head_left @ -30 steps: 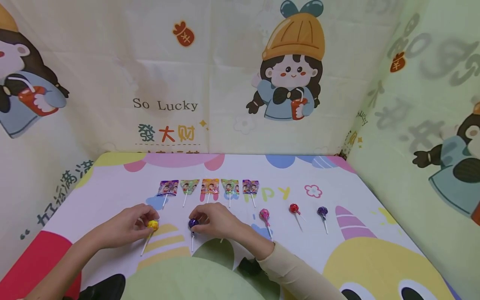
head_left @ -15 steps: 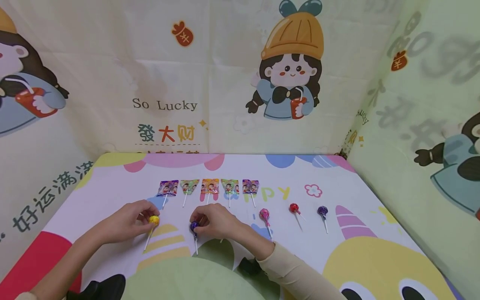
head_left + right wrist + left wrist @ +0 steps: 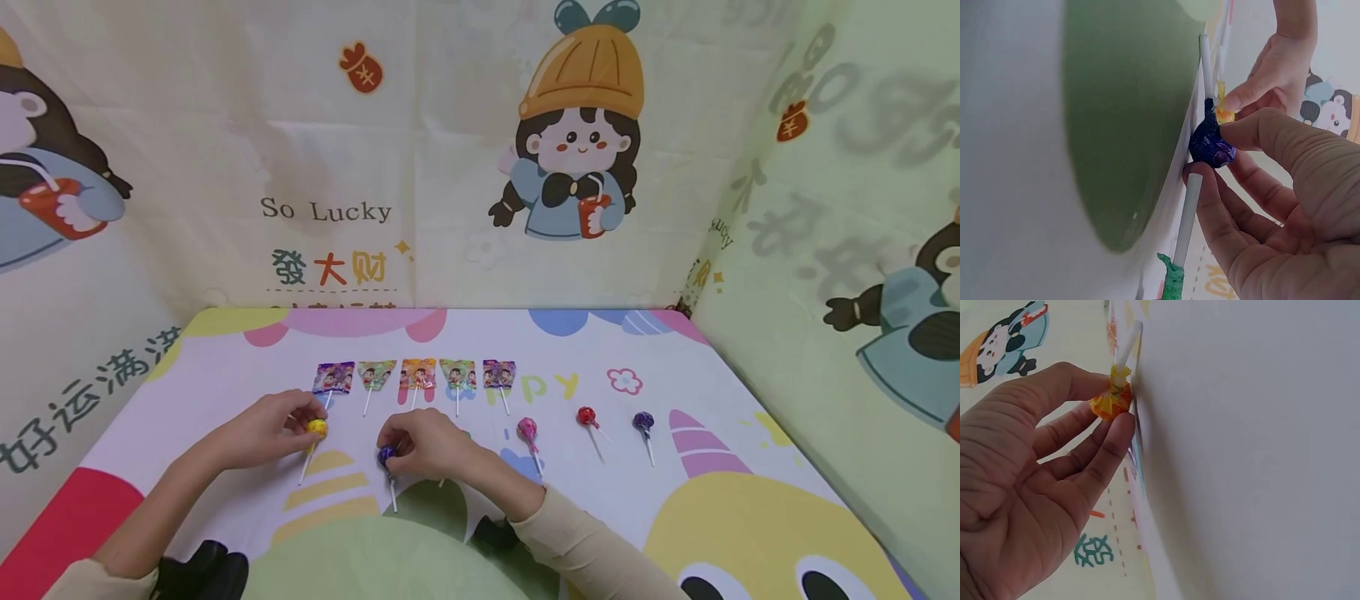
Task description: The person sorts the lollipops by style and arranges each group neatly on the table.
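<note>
And here's the bare left hand (image 3: 273,432), thumb and fingertips set in a pinch, its forearm (image 3: 176,500) slanting up from a beige cloth sleeve (image 3: 92,582)! Alongside, the bare right hand (image 3: 426,443) pinches too, remaining fingers curved behind, its beige-sleeved arm (image 3: 581,537) angling leftward.

The round yellow lollipop (image 3: 317,428) in my left hand (image 3: 272,432) and round dark-blue lollipop (image 3: 1210,144) in my right hand (image 3: 431,446) have crinkled, glossy, plastic-looking wrappers and smooth, matt white sticks (image 3: 1206,65).
</note>
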`<action>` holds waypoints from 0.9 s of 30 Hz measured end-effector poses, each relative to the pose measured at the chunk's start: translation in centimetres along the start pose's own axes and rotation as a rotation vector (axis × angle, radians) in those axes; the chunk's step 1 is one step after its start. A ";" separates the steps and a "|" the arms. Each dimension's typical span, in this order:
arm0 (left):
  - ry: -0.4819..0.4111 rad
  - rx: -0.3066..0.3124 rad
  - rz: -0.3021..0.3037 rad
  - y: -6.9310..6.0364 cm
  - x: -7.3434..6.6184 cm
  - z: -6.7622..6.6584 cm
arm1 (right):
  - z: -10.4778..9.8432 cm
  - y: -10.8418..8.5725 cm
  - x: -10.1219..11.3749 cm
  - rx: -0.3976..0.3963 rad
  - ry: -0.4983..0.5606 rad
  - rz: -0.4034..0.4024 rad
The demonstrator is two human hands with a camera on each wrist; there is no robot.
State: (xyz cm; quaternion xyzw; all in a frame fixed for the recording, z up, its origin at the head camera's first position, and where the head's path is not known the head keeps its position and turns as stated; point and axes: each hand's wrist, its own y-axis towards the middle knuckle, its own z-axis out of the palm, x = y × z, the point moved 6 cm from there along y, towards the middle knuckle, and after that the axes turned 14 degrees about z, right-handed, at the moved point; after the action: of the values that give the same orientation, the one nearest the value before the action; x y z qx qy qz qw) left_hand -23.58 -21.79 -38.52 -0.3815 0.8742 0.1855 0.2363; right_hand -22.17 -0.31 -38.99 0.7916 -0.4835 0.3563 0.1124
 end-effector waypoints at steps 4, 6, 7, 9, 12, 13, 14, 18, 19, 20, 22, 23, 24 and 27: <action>-0.002 0.000 0.002 -0.1 0.2 0.0 | -0.1 0.0 0.1 -0.002 -0.010 0.000; -0.002 -0.003 0.005 -0.1 0.2 0.0 | -0.1 0.0 0.1 -0.004 -0.018 0.000; -0.005 -0.004 0.007 -0.2 0.2 -0.1 | -0.1 0.0 0.2 -0.004 -0.017 0.002; -0.007 -0.004 0.008 -0.2 0.3 -0.1 | -0.1 0.0 0.2 -0.003 -0.012 0.004; -0.012 0.000 0.003 -0.3 0.3 -0.1 | 0.0 0.1 0.2 0.001 -0.011 0.010; -0.012 0.002 0.003 -0.3 0.3 -0.1 | 0.0 0.1 0.2 0.000 -0.010 0.009; -0.010 0.002 0.004 -0.3 0.3 -0.1 | 0.0 0.1 0.2 -0.001 -0.011 0.007; -0.006 0.003 0.014 -0.2 0.3 -0.1 | 0.0 0.2 0.4 -0.015 -0.028 -0.011; -0.007 0.002 0.018 -0.2 0.3 -0.1 | 0.0 0.2 0.5 -0.019 -0.032 -0.016; -0.006 0.001 0.021 -0.2 0.3 -0.1 | -0.1 0.3 0.6 -0.024 -0.033 -0.023; -0.008 0.000 0.026 -0.2 0.3 -0.2 | -0.1 0.5 0.8 -0.040 -0.046 -0.037; -0.009 -0.001 0.027 -0.2 0.4 -0.2 | -0.1 0.6 1.0 -0.048 -0.048 -0.040; -0.011 -0.001 0.027 -0.3 0.4 -0.2 | -0.1 0.7 1.1 -0.056 -0.046 -0.044; -0.017 0.001 0.024 -0.4 0.6 -0.2 | 0.0 1.2 1.5 -0.075 -0.021 -0.057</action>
State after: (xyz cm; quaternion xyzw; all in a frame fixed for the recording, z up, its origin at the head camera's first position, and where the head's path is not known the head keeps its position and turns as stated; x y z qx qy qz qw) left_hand -23.70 -22.45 -38.73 -0.3694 0.8767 0.1910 0.2418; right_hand -22.72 -1.95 -38.13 0.8041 -0.4750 0.3260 0.1472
